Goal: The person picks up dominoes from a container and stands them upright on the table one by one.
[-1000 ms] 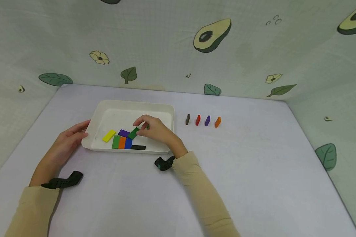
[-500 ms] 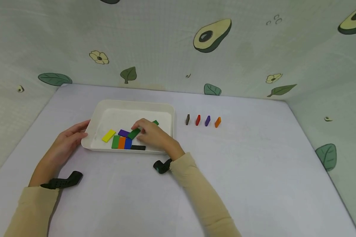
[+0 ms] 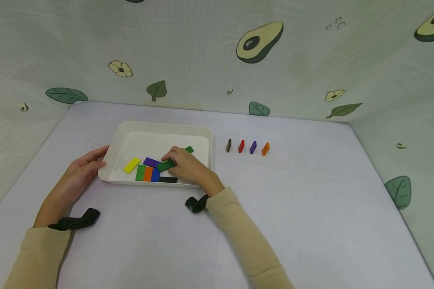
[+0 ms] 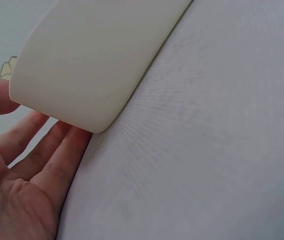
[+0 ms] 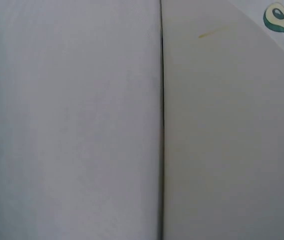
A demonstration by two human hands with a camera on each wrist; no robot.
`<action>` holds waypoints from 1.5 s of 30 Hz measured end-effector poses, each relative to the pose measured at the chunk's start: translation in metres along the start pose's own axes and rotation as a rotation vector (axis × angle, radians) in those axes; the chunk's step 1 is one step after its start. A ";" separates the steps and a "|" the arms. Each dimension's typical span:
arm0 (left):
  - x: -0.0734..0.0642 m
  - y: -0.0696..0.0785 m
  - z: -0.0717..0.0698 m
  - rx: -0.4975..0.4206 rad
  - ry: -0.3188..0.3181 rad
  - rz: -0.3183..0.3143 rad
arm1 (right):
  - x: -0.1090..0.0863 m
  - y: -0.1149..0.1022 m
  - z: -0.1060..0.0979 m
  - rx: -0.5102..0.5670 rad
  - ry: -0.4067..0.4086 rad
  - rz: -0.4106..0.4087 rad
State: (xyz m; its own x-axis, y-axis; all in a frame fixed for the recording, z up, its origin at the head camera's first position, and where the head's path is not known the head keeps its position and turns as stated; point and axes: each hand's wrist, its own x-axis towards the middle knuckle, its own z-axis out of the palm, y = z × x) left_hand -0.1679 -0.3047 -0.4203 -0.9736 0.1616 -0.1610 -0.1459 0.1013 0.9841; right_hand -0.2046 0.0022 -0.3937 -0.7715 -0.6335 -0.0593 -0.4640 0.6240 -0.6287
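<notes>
In the head view, a white tray [image 3: 144,136] holds several flat coloured domino blocks. My right hand [image 3: 186,163] reaches over its front wall and pinches a dark green domino block [image 3: 165,165] between thumb and fingers. Close by lie a purple block [image 3: 152,162], a blue block [image 3: 155,175], an orange block [image 3: 148,174], a lighter green block [image 3: 140,173] and a black block [image 3: 168,180]. Another green block [image 3: 189,149] shows behind the hand. My left hand [image 4: 27,175] rests its extended fingers against the tray's left end. The right wrist view shows no fingers.
A yellow block [image 3: 132,165] lies at the tray's left. To the right of the tray, a brown block [image 3: 229,145], a red block [image 3: 241,146], a purple upright block [image 3: 253,147] and an orange upright block [image 3: 265,149] stand in a spaced row.
My right hand has moved slightly left and down and closed on the dark green block, which has turned flatter. A second green block has come into view behind the hand. My left hand stays put.
</notes>
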 end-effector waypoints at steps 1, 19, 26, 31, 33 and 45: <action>0.000 0.000 0.000 0.006 -0.002 -0.001 | 0.000 0.000 0.000 -0.016 -0.001 0.004; -0.001 -0.001 -0.001 -0.001 -0.013 -0.008 | -0.004 -0.002 0.000 -0.061 -0.013 0.030; 0.000 -0.001 -0.001 -0.001 -0.015 0.003 | -0.005 -0.003 -0.001 -0.074 -0.003 0.030; 0.000 0.000 0.000 -0.006 -0.019 0.007 | -0.008 -0.003 -0.004 -0.069 -0.001 0.036; 0.000 0.000 0.000 -0.006 -0.020 0.008 | -0.011 -0.004 -0.006 -0.065 0.004 0.042; -0.001 0.000 0.000 -0.031 -0.027 0.016 | -0.024 -0.004 -0.029 -0.028 0.088 -0.008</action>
State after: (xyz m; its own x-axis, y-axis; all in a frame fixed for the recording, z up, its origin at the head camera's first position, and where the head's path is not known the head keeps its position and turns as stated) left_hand -0.1675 -0.3050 -0.4198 -0.9709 0.1890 -0.1470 -0.1364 0.0680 0.9883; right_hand -0.1975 0.0282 -0.3673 -0.8022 -0.5969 0.0146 -0.4815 0.6323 -0.6069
